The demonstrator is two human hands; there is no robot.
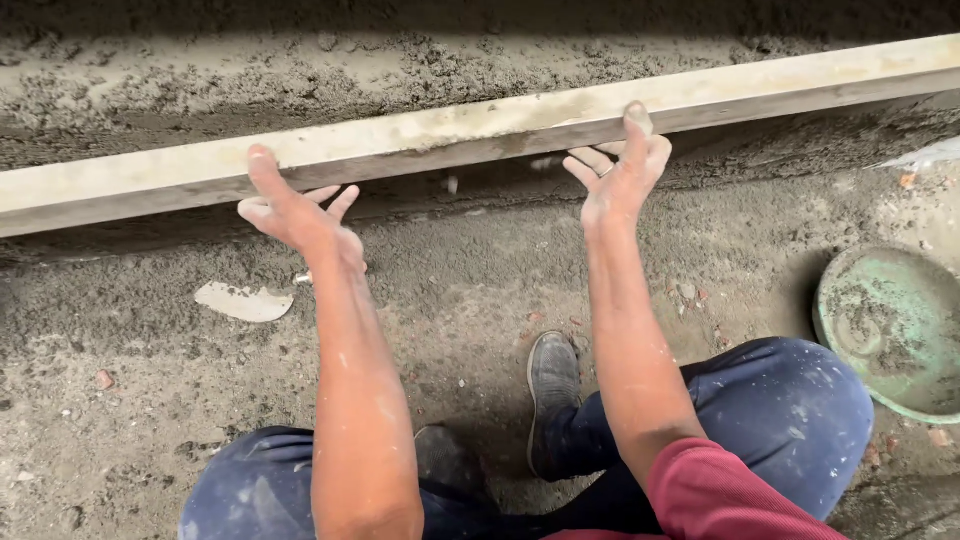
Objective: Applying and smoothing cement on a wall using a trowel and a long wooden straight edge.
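Soft, even daylight fills the scene, seemingly from above. A dark shadow band runs under the long wooden board [480, 130] and along the top edge. Focus is sharp, without glare; slight wide-angle stretch at the edges.

The long wooden board [480, 130] looks pale, matt and smeared with grey mud. The wet mortar [200, 80] is rough and grainy. The green pan [890, 330] looks dusty and dull.

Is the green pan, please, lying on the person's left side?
No, the green pan lies on the ground beside the right knee, right of both hands.
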